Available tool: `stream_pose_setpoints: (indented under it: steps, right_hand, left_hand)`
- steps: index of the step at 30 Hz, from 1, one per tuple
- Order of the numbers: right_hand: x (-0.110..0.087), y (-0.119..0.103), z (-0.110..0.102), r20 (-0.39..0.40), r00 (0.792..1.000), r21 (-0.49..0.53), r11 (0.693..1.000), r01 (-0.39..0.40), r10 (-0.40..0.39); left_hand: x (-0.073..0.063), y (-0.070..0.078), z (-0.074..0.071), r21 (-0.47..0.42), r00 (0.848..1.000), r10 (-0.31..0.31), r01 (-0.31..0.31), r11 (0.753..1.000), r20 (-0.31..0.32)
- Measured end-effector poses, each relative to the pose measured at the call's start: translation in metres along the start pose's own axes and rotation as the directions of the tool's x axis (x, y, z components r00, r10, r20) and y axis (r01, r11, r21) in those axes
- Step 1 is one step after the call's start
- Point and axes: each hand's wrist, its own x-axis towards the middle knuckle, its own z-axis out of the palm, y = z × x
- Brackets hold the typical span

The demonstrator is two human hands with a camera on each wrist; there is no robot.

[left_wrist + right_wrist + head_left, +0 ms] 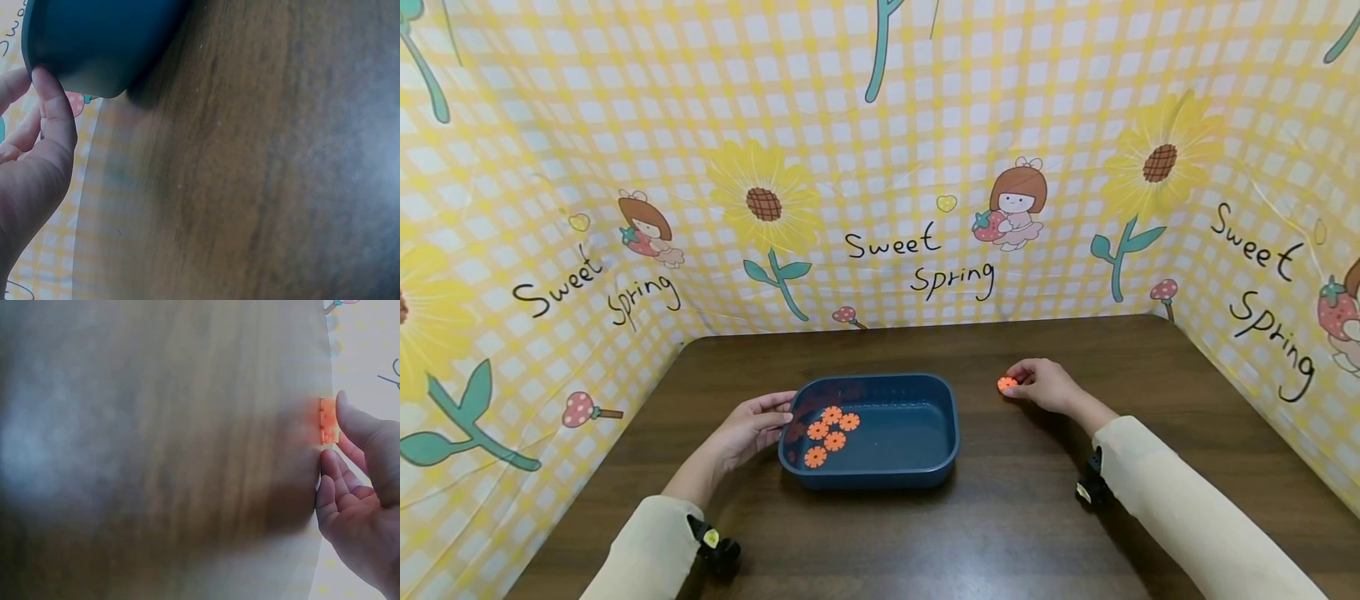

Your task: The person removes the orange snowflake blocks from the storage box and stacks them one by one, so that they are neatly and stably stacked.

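A dark blue rectangular basin (917,442) sits on the brown table, with several orange notched discs (835,441) lying in its left part. My left hand (752,432) pinches the basin's left rim between thumb and fingers; in the left wrist view the thumb and a finger meet at the rim of the basin (106,44). To the right of the basin, my right hand (1047,385) holds another orange notched disc (1006,384) between thumb and fingers, close over the table. The right wrist view shows this disc (328,420) edge-on, beside the thumb tip, the other fingers curled below.
The brown wooden table (1000,533) runs back to a yellow checked cloth (880,167) printed with flowers and lettering, which hangs behind and along both sides. A black wrist camera (718,550) sits on the left sleeve, another camera (1093,483) on the right.
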Motion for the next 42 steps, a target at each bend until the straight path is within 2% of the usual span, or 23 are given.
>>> stream_pose_setpoints:
  steps: [10,16,19,27,42]
  right_hand:
    - [0.001,-0.01,-0.006,-0.034,0.999,0.019,1.0,0.012,-0.012]
    - [0.005,-0.024,-0.005,-0.043,0.999,0.055,0.998,-0.012,0.015]
    - [0.006,-0.035,-0.002,-0.057,0.998,0.078,0.997,0.0,0.004]
    - [0.007,-0.068,0.009,-0.077,0.995,0.139,0.988,0.07,-0.059]
    - [0.016,-0.114,0.036,-0.026,0.987,0.22,0.962,0.161,-0.159]
  left_hand:
    - [0.0,-0.001,-0.002,-0.01,1.0,0.001,-0.001,1.0,0.01]
    - [0.0,0.0,-0.001,-0.025,1.0,0.002,-0.001,1.0,0.013]
    - [0.001,0.0,-0.001,-0.029,1.0,0.002,-0.002,1.0,0.013]
    - [0.001,-0.001,-0.001,-0.028,1.0,0.012,-0.011,1.0,0.014]
    - [0.001,-0.002,-0.001,-0.033,1.0,0.016,-0.015,0.999,0.013]
